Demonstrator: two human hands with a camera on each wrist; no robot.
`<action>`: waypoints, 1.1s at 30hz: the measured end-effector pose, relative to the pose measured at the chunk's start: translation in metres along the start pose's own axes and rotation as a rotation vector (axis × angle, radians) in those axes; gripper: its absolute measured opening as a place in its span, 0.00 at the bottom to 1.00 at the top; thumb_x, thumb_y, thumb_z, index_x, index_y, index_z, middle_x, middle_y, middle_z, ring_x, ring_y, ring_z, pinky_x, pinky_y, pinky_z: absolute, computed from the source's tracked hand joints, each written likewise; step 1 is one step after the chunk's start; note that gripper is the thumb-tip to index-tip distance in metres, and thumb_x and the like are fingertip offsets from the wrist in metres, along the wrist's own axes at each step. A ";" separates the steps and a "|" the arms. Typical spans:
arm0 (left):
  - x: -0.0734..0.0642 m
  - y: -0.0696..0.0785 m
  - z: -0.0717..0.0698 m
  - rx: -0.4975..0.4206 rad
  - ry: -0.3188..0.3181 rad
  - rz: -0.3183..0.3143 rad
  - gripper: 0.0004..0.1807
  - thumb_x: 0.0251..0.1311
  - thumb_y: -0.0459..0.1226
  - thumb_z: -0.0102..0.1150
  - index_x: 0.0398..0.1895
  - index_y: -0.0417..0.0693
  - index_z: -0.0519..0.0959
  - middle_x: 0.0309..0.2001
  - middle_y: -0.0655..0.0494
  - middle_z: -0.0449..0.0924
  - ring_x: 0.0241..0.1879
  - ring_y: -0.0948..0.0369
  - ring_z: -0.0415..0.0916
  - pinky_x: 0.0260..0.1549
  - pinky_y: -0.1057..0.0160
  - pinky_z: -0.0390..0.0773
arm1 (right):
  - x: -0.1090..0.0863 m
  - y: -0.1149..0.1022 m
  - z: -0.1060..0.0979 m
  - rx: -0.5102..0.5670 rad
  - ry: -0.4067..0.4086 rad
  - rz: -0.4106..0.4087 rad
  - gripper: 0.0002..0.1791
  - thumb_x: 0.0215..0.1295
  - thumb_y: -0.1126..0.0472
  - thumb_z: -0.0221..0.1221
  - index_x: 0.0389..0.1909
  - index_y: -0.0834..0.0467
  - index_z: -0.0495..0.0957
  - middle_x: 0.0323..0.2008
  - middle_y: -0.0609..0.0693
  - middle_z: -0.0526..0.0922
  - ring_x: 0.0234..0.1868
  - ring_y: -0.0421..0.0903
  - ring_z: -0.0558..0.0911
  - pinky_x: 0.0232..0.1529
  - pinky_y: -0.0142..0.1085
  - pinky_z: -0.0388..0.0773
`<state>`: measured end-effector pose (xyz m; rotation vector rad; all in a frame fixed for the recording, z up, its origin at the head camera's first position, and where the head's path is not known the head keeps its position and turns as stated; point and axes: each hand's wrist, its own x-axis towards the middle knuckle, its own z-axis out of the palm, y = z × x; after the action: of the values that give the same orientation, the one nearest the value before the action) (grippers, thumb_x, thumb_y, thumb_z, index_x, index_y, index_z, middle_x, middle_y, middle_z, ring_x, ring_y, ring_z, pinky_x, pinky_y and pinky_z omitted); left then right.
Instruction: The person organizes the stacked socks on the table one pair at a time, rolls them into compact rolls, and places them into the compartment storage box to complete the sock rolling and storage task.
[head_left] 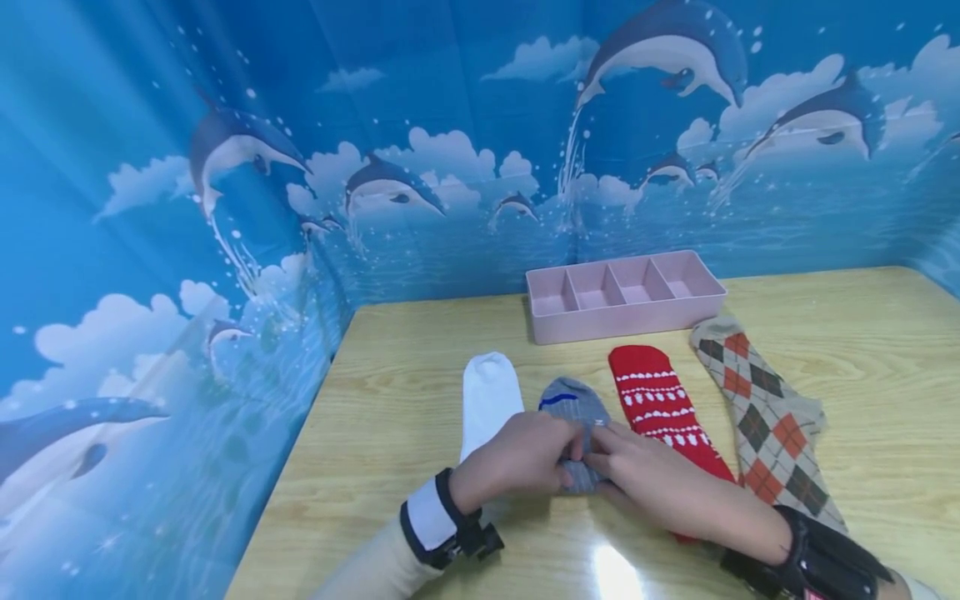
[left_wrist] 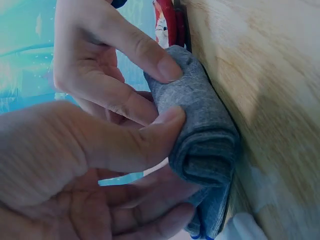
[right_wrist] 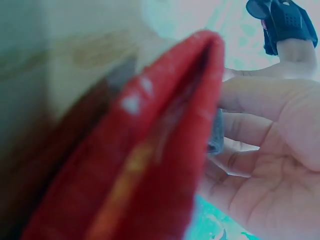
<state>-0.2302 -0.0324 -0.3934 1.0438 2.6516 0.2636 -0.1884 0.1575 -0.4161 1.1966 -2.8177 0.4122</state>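
A grey sock (head_left: 570,402) with a blue stripe near its toe lies between both hands, its near end rolled up. My left hand (head_left: 525,454) holds the roll, with the thumb on top and the fingers along its side, as the left wrist view shows. From the other side my right hand (head_left: 660,475) grips the same roll (left_wrist: 200,110) with thumb and fingers. In the right wrist view, the red sock (right_wrist: 170,145) blocks much of the scene and only a sliver of grey fabric shows by the fingers.
Left of the grey sock lies a white sock (head_left: 489,396). To the right are a red patterned sock (head_left: 652,387) and an argyle sock (head_left: 780,433). A pink box (head_left: 630,321) with several compartments stands behind them on the wooden table (head_left: 360,433), before a dolphin-print curtain (head_left: 450,100).
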 end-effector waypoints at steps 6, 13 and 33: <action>-0.001 0.001 -0.002 0.017 0.053 0.006 0.07 0.52 0.40 0.77 0.33 0.55 0.87 0.28 0.66 0.83 0.27 0.70 0.74 0.27 0.72 0.71 | 0.000 0.005 0.000 0.078 -0.039 0.022 0.14 0.65 0.61 0.66 0.50 0.60 0.84 0.36 0.42 0.75 0.36 0.34 0.71 0.33 0.29 0.74; -0.004 0.005 -0.001 0.132 0.094 0.072 0.06 0.50 0.38 0.75 0.31 0.58 0.88 0.27 0.68 0.83 0.26 0.70 0.75 0.25 0.73 0.72 | 0.002 0.008 -0.003 0.192 -0.036 0.095 0.17 0.64 0.62 0.66 0.52 0.56 0.76 0.37 0.41 0.80 0.38 0.34 0.78 0.35 0.32 0.78; 0.003 -0.006 0.004 0.162 0.113 0.133 0.20 0.46 0.40 0.72 0.12 0.57 0.66 0.15 0.66 0.56 0.19 0.68 0.56 0.18 0.71 0.55 | 0.003 0.001 0.000 -0.015 0.059 0.052 0.20 0.48 0.61 0.77 0.44 0.55 0.86 0.44 0.49 0.81 0.42 0.42 0.79 0.37 0.36 0.83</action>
<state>-0.2352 -0.0344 -0.4000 1.2946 2.7458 0.1394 -0.1912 0.1567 -0.4157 1.0919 -2.8020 0.4218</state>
